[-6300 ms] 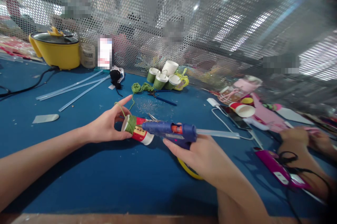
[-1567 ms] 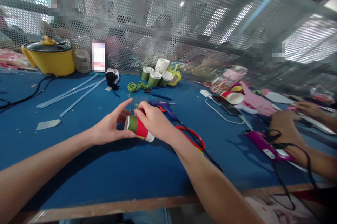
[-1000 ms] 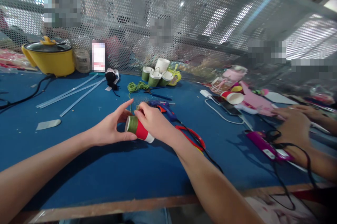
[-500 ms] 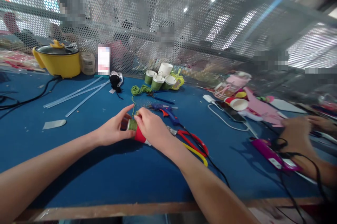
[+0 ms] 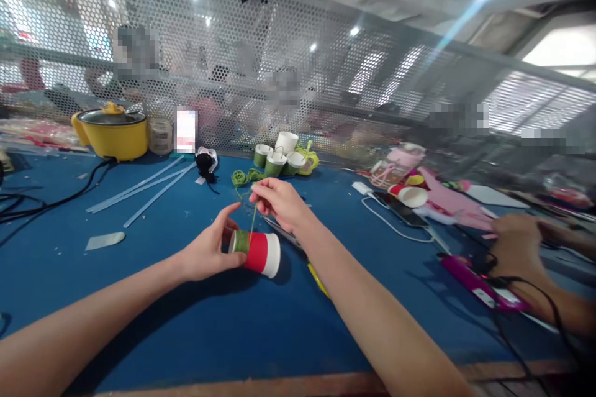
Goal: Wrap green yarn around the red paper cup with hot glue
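My left hand [image 5: 215, 246] grips a red and white paper cup [image 5: 267, 254] by its left end, the cup lying on its side. Green yarn [image 5: 241, 241] is wound round that end. From the winding a strand of green yarn [image 5: 254, 218] rises to my right hand [image 5: 278, 201], which pinches it above the cup. The loose green yarn pile [image 5: 246, 177] lies just beyond my hands. Behind my right forearm, scissors [image 5: 319, 279] with a yellow handle are partly hidden.
Several green-wrapped cups [image 5: 275, 163] stand at the back by the perforated screen. A yellow electric pot [image 5: 114, 136] and clear glue sticks [image 5: 139, 189] are to the left. At right lie a purple power strip [image 5: 479, 282], a phone [image 5: 405, 210] and another person's arm [image 5: 521, 248].
My right hand has lifted off the cup, drawing the yarn strand up. More of the cup shows now. My right forearm now covers the glue gun and most of the scissors. The view has tilted up.
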Action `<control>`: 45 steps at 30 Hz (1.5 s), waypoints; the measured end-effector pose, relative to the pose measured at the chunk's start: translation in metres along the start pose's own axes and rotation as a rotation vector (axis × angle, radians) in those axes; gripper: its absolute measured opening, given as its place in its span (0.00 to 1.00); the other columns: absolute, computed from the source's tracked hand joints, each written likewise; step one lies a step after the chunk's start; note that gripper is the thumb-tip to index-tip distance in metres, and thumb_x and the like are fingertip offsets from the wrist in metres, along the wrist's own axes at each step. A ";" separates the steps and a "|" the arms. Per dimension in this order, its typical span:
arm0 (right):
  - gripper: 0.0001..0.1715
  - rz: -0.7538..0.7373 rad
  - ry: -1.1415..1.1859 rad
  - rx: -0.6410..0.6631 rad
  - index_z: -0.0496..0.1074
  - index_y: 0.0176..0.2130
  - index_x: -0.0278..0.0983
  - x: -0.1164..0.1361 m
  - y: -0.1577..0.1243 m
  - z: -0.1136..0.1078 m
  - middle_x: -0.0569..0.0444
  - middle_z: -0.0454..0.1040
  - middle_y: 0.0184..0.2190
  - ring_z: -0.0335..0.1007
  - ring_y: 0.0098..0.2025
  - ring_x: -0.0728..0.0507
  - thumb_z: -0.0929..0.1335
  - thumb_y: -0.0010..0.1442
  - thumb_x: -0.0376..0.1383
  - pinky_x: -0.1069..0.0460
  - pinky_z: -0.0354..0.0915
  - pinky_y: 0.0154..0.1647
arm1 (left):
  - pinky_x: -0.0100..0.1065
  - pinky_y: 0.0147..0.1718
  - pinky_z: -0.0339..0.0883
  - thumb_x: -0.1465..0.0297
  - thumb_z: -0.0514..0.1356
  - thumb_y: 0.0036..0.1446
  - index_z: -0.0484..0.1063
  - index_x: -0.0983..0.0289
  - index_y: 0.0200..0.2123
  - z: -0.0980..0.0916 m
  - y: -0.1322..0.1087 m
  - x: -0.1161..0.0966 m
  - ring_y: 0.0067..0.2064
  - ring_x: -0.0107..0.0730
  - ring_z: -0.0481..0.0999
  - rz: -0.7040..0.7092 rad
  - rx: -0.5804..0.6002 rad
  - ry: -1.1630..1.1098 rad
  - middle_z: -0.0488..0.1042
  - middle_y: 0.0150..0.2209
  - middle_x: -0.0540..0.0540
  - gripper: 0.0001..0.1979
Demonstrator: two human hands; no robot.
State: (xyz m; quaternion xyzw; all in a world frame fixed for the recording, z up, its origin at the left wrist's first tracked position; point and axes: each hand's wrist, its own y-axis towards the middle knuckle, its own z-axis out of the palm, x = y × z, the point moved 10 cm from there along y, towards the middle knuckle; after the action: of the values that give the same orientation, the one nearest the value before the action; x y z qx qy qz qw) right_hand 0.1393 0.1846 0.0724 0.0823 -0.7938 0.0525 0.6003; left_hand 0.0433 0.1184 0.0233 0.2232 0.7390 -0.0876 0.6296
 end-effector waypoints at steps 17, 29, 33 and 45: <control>0.12 -0.034 -0.651 0.141 0.69 0.27 0.33 0.024 0.053 0.024 0.55 0.73 0.20 0.64 0.15 0.53 0.61 0.61 0.31 0.58 0.59 0.17 | 0.39 0.41 0.63 0.66 0.68 0.44 0.31 0.53 0.64 0.014 -0.003 -0.007 0.39 0.34 0.67 0.024 0.131 -0.343 0.60 0.40 0.53 0.55; 0.10 0.228 -1.112 -0.145 0.71 0.20 0.34 -0.061 0.001 -0.106 0.41 0.77 0.29 0.73 0.36 0.39 0.70 0.50 0.34 0.52 0.61 0.31 | 0.48 0.51 0.56 0.69 0.61 0.51 0.30 0.57 0.64 -0.003 -0.003 -0.002 0.44 0.38 0.66 0.142 -0.001 -0.001 0.61 0.44 0.56 0.47; 0.09 0.232 -1.079 -0.130 0.71 0.20 0.34 -0.070 0.001 -0.102 0.44 0.76 0.28 0.72 0.33 0.41 0.67 0.51 0.31 0.53 0.59 0.29 | 0.47 0.50 0.57 0.69 0.60 0.50 0.32 0.58 0.64 -0.007 -0.002 -0.007 0.44 0.38 0.66 0.139 -0.036 0.070 0.61 0.44 0.56 0.46; 0.03 0.194 -0.684 -0.232 0.67 0.25 0.35 -0.057 -0.013 -0.103 0.56 0.69 0.17 0.65 0.20 0.49 0.65 0.49 0.29 0.56 0.56 0.20 | 0.48 0.51 0.56 0.72 0.59 0.50 0.34 0.58 0.64 -0.011 -0.002 -0.016 0.44 0.38 0.65 0.214 -0.061 0.236 0.63 0.43 0.55 0.45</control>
State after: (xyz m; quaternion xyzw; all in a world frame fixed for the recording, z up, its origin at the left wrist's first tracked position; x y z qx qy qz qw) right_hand 0.2546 0.1944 0.0456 -0.0492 -0.9532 -0.0116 0.2980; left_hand 0.0340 0.1177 0.0404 0.2901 0.7822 0.0291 0.5506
